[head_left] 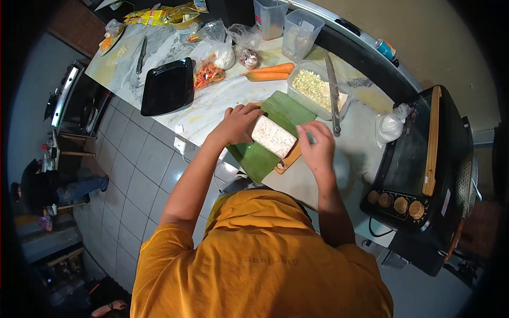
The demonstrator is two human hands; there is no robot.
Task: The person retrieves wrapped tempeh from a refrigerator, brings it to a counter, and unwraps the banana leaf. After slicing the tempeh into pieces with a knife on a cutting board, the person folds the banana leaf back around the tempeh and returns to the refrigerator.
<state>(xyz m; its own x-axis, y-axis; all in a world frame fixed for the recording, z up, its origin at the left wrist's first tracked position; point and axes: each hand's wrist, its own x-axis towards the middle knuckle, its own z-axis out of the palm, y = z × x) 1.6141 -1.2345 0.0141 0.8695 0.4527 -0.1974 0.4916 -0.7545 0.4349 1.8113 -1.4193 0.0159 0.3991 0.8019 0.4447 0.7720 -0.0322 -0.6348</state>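
Note:
A pale speckled rectangular block point(273, 137) lies on a green leaf point(289, 109), which rests over a wooden board point(291, 157). At the block's left end is my left hand point(237, 125), its fingers bent around that end and the leaf's edge. My right hand point(318, 143) hovers by the block's right side with its fingers curled; whether anything is between them is too small to tell. A small brown-and-white piece point(280, 165) sits on the board near the leaf's lower edge.
Behind the leaf are a tub of chopped pale bits point(312, 87) with a knife point(333, 90) across it, and carrots point(269, 72). A black tray point(168, 86) stands left, a black oven point(413, 159) right. Another person point(50, 185) is at far left.

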